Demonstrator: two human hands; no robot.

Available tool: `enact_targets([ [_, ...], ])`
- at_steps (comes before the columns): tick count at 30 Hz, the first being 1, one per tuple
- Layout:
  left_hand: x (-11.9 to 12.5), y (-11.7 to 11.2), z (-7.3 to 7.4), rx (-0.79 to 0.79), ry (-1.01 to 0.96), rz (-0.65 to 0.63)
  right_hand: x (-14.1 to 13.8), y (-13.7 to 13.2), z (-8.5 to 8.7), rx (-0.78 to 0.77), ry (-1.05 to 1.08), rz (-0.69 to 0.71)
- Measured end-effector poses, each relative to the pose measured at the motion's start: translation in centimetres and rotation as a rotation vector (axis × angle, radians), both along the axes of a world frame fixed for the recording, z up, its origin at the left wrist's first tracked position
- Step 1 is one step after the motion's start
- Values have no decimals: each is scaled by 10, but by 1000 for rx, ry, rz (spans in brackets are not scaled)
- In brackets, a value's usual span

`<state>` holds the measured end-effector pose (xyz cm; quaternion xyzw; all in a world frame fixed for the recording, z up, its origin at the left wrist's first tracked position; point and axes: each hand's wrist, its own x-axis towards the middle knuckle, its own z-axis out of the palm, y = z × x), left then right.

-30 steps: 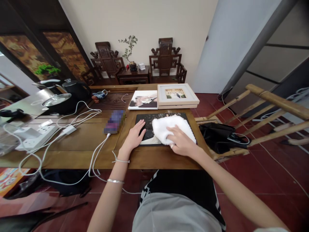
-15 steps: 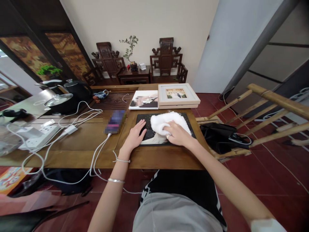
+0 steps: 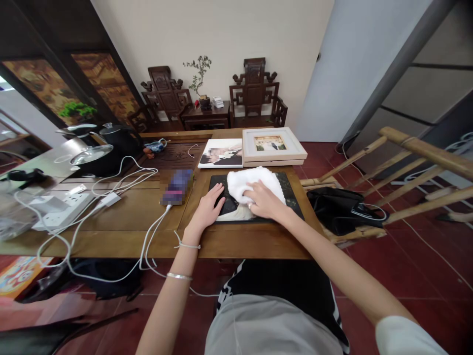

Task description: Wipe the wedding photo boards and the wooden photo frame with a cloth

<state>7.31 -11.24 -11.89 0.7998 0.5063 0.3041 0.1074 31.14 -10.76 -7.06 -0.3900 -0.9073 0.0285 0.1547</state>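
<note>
- A white cloth [image 3: 259,179], bunched on its near side, is pressed onto a dark picture panel [image 3: 294,201].
- The cloth is gripped by the right hand [image 3: 265,201]; its fingers are bent and clamped on a fold, and 1 ring is worn there.
- The panel is laid flat near the right near corner of the wooden table [image 3: 254,244].
- The left edge of the panel is touched by the left hand [image 3: 208,207], which is spread palm down, with the thumb apart from the fingers.
- Toward the far right corner, a white-edged photo print [image 3: 223,152] and a framed picture [image 3: 273,143] are placed side by side.
- Left of the panel, a blurred phone-shaped object [image 3: 176,186] is joined to a white cable [image 3: 168,208].
- Farther left, a power strip [image 3: 64,212] is surrounded by cables.
- Outside the right edge, a black bag [image 3: 334,209] is supported by a bamboo chair [image 3: 424,153].
- Beyond the far edge, 2 carved chairs [image 3: 254,88] are seen.
</note>
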Motion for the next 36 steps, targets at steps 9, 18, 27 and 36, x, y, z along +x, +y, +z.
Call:
enact_targets([
  [9, 2, -1, 0, -2, -8, 6, 46, -106, -3, -103, 147, 151],
  [18, 3, -1, 0, 12, -23, 7, 62, -56, -4, -50, 134, -22],
  [27, -1, 1, -1, -6, -17, 1, -23, 17, 14, -27, -24, -101],
  [36, -1, 3, -3, 7, -51, -25, 3, -52, -2, -68, 76, 56],
])
